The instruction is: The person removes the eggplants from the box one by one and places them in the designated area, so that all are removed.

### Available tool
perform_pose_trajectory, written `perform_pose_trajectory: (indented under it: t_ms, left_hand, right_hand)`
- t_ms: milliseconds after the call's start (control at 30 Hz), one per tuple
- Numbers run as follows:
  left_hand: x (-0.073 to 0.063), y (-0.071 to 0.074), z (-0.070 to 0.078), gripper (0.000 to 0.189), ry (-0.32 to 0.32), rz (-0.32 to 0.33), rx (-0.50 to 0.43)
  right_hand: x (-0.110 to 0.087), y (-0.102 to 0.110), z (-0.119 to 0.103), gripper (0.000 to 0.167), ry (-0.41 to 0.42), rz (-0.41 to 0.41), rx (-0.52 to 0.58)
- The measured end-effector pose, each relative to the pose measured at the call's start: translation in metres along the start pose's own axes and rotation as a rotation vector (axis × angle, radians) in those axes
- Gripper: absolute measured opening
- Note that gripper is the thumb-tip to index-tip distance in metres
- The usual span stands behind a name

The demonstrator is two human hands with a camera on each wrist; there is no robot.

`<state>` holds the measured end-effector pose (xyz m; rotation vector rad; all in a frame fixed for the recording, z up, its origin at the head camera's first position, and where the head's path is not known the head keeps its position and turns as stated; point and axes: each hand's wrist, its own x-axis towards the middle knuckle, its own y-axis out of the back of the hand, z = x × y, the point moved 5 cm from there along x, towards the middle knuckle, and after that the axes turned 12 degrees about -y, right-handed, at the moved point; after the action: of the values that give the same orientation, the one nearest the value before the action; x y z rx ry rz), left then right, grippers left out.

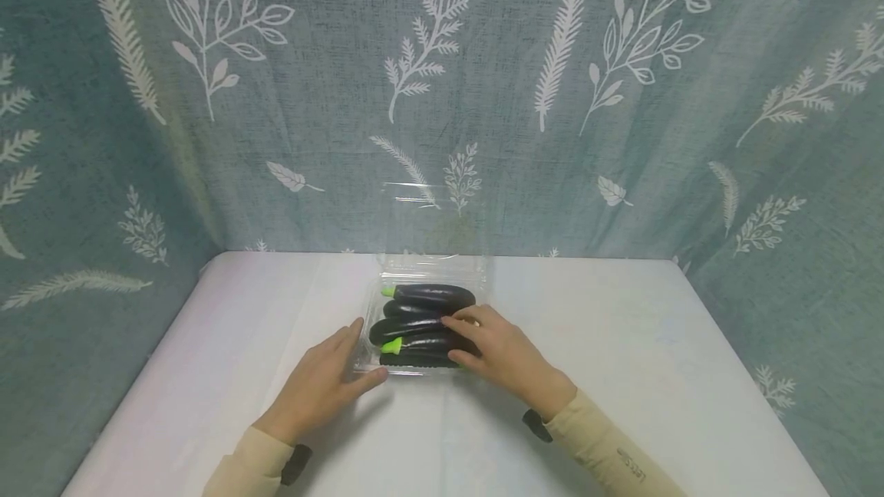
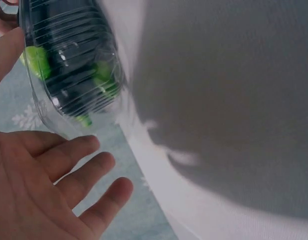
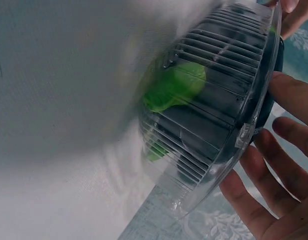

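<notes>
Looks like the arranging step — eggplants sit in the clear box, lid up. Left hand is spread at its side; right hand rests fingers-apart on them, no pinch visible. Next probably calls for gentle nudging — box steadied.

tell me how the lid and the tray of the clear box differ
The lid stands raised at the back, while the tray lies on the table. The tray holds eggplants; the lid holds nothing. The right hand is over the tray, while no hand is on the lid. Both lid and tray are see-through.
</notes>
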<state>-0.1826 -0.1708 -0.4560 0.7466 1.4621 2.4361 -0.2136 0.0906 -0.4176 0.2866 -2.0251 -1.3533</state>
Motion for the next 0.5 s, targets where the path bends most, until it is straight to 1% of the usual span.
perform_pose_trajectory:
  t_ms: [200,500]
  left_hand:
    - [0.0001,0.0006,0.0046,0.096,-0.024,0.016,0.019]
    - [0.0012,0.0019,0.0083,0.094,-0.037,0.038,0.069]
  right_hand:
    - [0.0009,-0.0017,-0.0023,0.048,0.0,-0.037,-0.014]
    - [0.0013,-0.004,-0.0061,0.043,0.008,-0.082,0.027]
